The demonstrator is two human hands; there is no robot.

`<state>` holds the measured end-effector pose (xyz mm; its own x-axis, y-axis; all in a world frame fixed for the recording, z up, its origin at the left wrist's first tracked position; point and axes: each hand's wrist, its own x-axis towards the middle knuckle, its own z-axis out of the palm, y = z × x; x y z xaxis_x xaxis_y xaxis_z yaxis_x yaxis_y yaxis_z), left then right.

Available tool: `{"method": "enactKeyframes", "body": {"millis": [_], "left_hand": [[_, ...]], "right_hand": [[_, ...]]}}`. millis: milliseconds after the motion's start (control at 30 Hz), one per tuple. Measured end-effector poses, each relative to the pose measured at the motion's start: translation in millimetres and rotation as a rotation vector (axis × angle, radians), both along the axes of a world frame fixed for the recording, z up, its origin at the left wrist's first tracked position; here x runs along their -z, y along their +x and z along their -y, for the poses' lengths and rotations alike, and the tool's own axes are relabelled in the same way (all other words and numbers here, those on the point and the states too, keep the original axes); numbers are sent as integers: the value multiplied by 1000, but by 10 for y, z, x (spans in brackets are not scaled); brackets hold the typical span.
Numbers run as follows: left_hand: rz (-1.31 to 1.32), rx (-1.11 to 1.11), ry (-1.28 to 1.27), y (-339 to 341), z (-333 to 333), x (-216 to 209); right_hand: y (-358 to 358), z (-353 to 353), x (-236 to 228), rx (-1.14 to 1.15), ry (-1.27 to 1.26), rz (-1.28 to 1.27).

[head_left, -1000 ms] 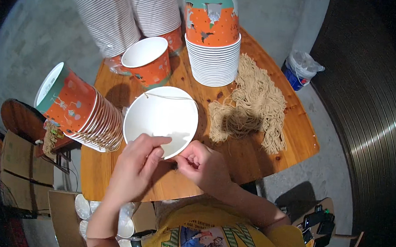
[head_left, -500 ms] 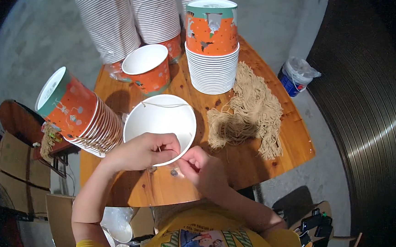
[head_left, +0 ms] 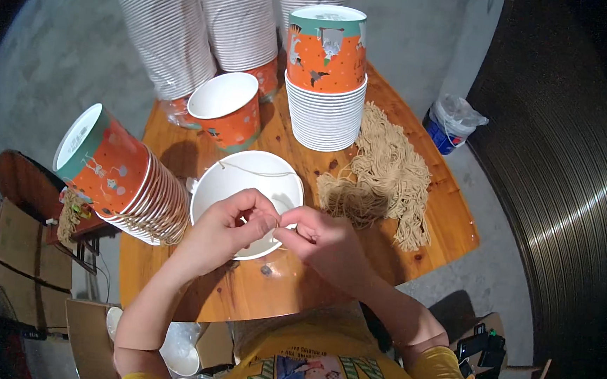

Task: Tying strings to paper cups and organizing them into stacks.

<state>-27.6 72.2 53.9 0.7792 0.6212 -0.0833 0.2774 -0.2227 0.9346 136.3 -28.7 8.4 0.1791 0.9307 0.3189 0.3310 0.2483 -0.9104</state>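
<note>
Below grip: one white tub [head_left: 244, 180]

Left hand [head_left: 234, 223] and right hand [head_left: 321, 243] are pinched narrow over its near side, contents cannot be told; one yarn heap [head_left: 390, 174] is spread rightward, bare tabletop [head_left: 261, 290] left toward the near edge.

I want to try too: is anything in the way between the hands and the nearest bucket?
Nothing visible. The left hand and right hand meet over the near side of that white-lined paper bucket; the beige string pile lies off to the right.

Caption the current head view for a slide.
Left hand and right hand poised close together over an open bucket beside heaped tan cord.
</note>
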Motion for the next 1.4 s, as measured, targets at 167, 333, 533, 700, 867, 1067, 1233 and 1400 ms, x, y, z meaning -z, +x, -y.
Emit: {"method": "enactKeyframes", "body": {"millis": [167,333,533,700,867,1067,1233,1400], "left_hand": [[6,-10,-218,18,5,-47],[54,20,-334,29,7,-62],[19,10,-458,67,-59,42],[-58,-20,-419,78,-36,-2],[12,8,-509,80,-94,40],[-73,75,-424,127,-9,-26],[-114,127,-318,100,-21,-54],[-110,133,-321,106,-41,-49]], "right_hand": [[-13,-89,60,-6,-74,-73],[-42,-129,134,17,0,-118],[-46,-165,171,58,154,-4],[150,-86,-6,-256,29,-240],[322,-142,-251,-557,-96,-254],[333,-288,-318,-500,-107,-122],[350,-305,-281,-276,40,156],[346,-338,-271,-285,234,254]]}}
